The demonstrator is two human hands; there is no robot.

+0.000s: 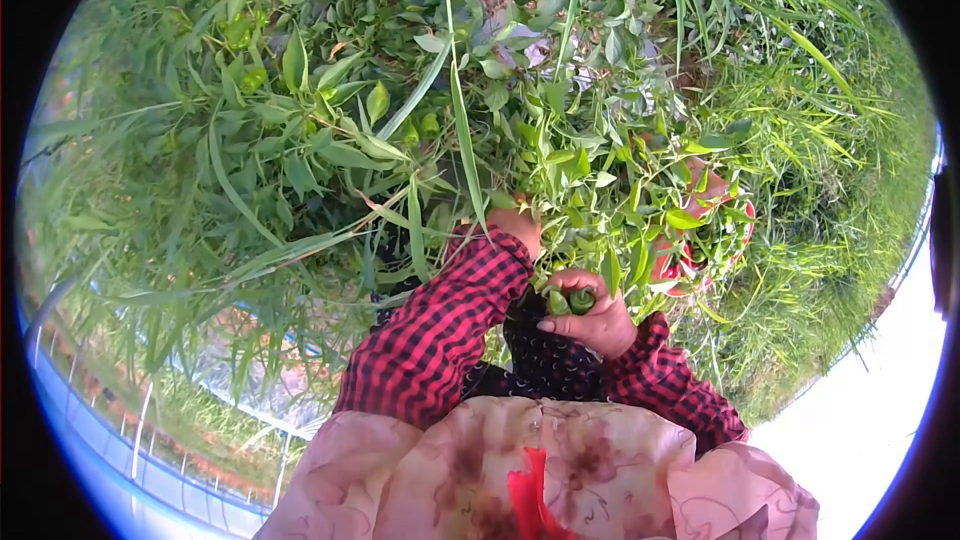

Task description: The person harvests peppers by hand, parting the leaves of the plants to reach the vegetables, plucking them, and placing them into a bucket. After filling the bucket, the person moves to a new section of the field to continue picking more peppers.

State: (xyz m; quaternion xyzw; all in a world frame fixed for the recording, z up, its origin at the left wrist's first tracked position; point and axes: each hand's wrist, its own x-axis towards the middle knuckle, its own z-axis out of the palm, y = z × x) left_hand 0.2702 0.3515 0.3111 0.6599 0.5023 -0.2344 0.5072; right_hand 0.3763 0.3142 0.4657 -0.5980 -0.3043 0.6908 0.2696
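My right hand (602, 328) is curled around green peppers (582, 299), whose rounded ends show between the thumb and fingers. It rests close to my lap, just below the leaves. My left hand (519, 228) reaches into the pepper plant (560, 175); leaves cover its fingers, so what they touch is hidden. To the right of both hands stands a red bucket (748, 225), partly screened by foliage.
More pepper plants (320, 130) with green peppers (252, 80) spread to the upper left. Tall grass (820, 140) grows on the right, and long blades cross in front of the plants. Plastic sheeting (255, 390) lies at the lower left.
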